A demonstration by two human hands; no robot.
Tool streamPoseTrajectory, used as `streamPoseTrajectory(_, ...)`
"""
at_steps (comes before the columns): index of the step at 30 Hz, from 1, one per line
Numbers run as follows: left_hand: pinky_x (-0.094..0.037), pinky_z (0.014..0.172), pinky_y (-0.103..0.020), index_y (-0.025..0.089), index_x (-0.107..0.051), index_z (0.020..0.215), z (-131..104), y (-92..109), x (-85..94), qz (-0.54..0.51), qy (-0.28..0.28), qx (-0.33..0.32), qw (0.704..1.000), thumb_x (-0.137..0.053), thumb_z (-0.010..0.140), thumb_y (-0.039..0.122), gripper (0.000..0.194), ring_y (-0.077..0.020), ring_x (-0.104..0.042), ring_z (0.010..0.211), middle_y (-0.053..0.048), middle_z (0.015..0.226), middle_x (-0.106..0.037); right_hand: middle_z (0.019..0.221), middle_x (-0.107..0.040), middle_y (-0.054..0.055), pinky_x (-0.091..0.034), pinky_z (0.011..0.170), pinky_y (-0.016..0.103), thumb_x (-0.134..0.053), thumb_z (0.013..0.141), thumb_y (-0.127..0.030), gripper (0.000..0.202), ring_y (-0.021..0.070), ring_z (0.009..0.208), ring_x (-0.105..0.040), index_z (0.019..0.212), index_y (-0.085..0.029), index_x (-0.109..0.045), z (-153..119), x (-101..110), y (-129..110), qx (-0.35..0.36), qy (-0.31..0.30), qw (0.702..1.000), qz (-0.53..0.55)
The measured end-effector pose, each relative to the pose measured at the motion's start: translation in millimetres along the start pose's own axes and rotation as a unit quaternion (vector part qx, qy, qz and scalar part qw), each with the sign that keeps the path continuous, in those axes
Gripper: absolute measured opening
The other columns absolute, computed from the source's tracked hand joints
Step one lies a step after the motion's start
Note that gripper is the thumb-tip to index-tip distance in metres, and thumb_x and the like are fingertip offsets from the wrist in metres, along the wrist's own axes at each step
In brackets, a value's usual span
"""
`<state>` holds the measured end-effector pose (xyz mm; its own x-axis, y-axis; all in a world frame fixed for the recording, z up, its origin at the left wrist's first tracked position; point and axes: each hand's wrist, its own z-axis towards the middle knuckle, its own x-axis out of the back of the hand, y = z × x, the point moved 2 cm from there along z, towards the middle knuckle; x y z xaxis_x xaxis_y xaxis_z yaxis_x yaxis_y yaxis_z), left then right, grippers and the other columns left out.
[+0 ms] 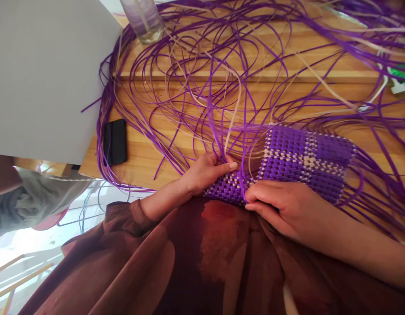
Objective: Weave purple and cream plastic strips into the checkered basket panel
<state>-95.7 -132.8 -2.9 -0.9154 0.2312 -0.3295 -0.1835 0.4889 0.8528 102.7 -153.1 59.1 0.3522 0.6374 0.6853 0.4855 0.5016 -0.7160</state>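
Note:
A woven panel [287, 148] of purple and cream plastic strands lies at the table's near edge. Its narrower part [223, 189] runs left, against the brown clothing. My left hand [209, 173] is closed over this part, thumb pointing right, gripping several upright purple and cream strands [217, 131]. Just to the right, my right hand [274, 201] pinches a purple strand [243, 175] low at the weave's edge between thumb and fingers. Part of the weave is hidden behind both hands.
Long loose strands [189, 39] tangle across the wooden table [146, 148]. A black phone [115, 141] lies left, and a clear bottle [145, 22] stands behind. A white cable [382, 83] is at right. A grey panel [47, 74] borders the left, beside another person's clothing [34, 201].

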Motion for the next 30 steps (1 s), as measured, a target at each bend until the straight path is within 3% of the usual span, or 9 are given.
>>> streamPoseTrajectory(5, -0.042, 0.058, -0.026, 0.014, -0.069, 0.081, -1.2, -0.4, -4.6, -0.055, -0.039, 0.107, 0.992, -0.086, 0.066, 0.038, 0.033, -0.0108, -0.056, 0.057, -0.001, 0.068, -0.066, 0.08, -0.065, 0.001, -0.041, 0.067, 0.029, -0.048, 0.099, -0.027, 0.016, 0.0151, 0.073, -0.06, 0.089, -0.021, -0.06, -0.3, -1.0, -3.8, 0.005, 0.024, 1.0, -0.02)
streamPoseTrajectory(9, -0.04, 0.06, -0.025, 0.014, -0.067, 0.073, 1.3, 2.2, -4.8, 0.073, 0.014, 0.005, 0.997, -0.082, 0.071, 0.039, 0.029, -0.0096, -0.053, 0.058, 0.0, 0.065, -0.063, 0.074, -0.067, -0.001, -0.042, 0.063, 0.028, -0.055, 0.094, -0.027, 0.013, 0.0137, 0.066, -0.06, 0.083, -0.022, -0.061, 5.7, -0.4, -6.7, -0.058, 0.044, 0.996, 0.053)
streamPoseTrajectory(12, -0.044, 0.07, -0.026, 0.014, -0.067, 0.074, 1.0, 5.0, -5.6, 0.18, 0.05, -0.083, 0.979, -0.078, 0.076, 0.035, 0.024, -0.0118, -0.057, 0.069, -0.001, 0.071, -0.065, 0.071, -0.068, -0.002, -0.043, 0.06, 0.027, -0.057, 0.091, -0.031, 0.015, 0.0136, 0.064, -0.062, 0.08, -0.022, -0.061, 13.1, -6.1, -4.2, -0.14, 0.01, 0.977, 0.162)
streamPoseTrajectory(16, -0.042, 0.066, -0.026, 0.015, -0.067, 0.073, -0.5, 4.5, -5.7, 0.206, 0.069, -0.07, 0.974, -0.076, 0.076, 0.036, 0.024, -0.0108, -0.052, 0.064, 0.001, 0.066, -0.061, 0.069, -0.068, -0.001, -0.043, 0.058, 0.026, -0.056, 0.091, -0.034, 0.018, 0.0143, 0.064, -0.062, 0.079, -0.021, -0.06, 22.5, -13.1, -1.2, -0.181, -0.046, 0.958, 0.219)
streamPoseTrajectory(20, -0.042, 0.064, -0.025, 0.014, -0.068, 0.077, -0.7, 2.3, -5.8, 0.113, 0.032, -0.031, 0.993, -0.078, 0.075, 0.039, 0.027, -0.0098, -0.053, 0.064, 0.001, 0.071, -0.064, 0.066, -0.064, -0.003, -0.039, 0.058, 0.026, -0.056, 0.092, -0.037, 0.022, 0.013, 0.062, -0.057, 0.076, -0.021, -0.059, 24.1, -3.6, -2.4, -0.131, -0.055, 0.978, 0.155)
streamPoseTrajectory(24, -0.041, 0.062, -0.025, 0.014, -0.07, 0.083, -0.3, -2.6, -5.7, -0.007, -0.002, 0.036, 0.999, -0.08, 0.074, 0.039, 0.028, -0.0094, -0.056, 0.061, 0.0, 0.072, -0.066, 0.07, -0.065, -0.001, -0.04, 0.061, 0.027, -0.055, 0.095, -0.042, 0.026, 0.013, 0.063, -0.056, 0.082, -0.021, -0.063, 19.2, 17.4, 5.7, -0.097, 0.034, 0.994, 0.042)
streamPoseTrajectory(26, -0.041, 0.06, -0.024, 0.014, -0.07, 0.083, 0.2, -4.8, -5.2, -0.031, -0.007, 0.051, 0.998, -0.081, 0.073, 0.039, 0.029, -0.0093, -0.056, 0.059, 0.0, 0.07, -0.066, 0.08, -0.069, 0.003, -0.043, 0.071, 0.03, -0.054, 0.095, -0.039, 0.025, 0.0166, 0.074, -0.061, 0.086, -0.02, -0.067, 19.4, 27.1, 13.8, -0.072, 0.088, 0.992, -0.045)
streamPoseTrajectory(28, -0.041, 0.06, -0.024, 0.013, -0.07, 0.083, 0.5, -6.0, -4.9, -0.04, -0.006, 0.057, 0.998, -0.082, 0.072, 0.039, 0.031, -0.009, -0.056, 0.057, 0.0, 0.068, -0.066, 0.089, -0.072, 0.006, -0.044, 0.084, 0.035, -0.052, 0.095, -0.035, 0.025, 0.0212, 0.087, -0.064, 0.089, -0.019, -0.071, 24.0, 33.0, 22.0, -0.045, 0.111, 0.988, -0.103)
streamPoseTrajectory(30, -0.042, 0.061, -0.024, 0.013, -0.071, 0.085, 0.1, -5.9, -5.4, -0.05, -0.008, 0.057, 0.997, -0.083, 0.071, 0.039, 0.032, -0.0097, -0.057, 0.058, -0.001, 0.07, -0.068, 0.094, -0.074, 0.005, -0.045, 0.087, 0.036, -0.052, 0.095, -0.033, 0.025, 0.022, 0.091, -0.065, 0.093, -0.02, -0.073, 32.6, 35.3, 29.6, -0.054, 0.112, 0.989, -0.083)
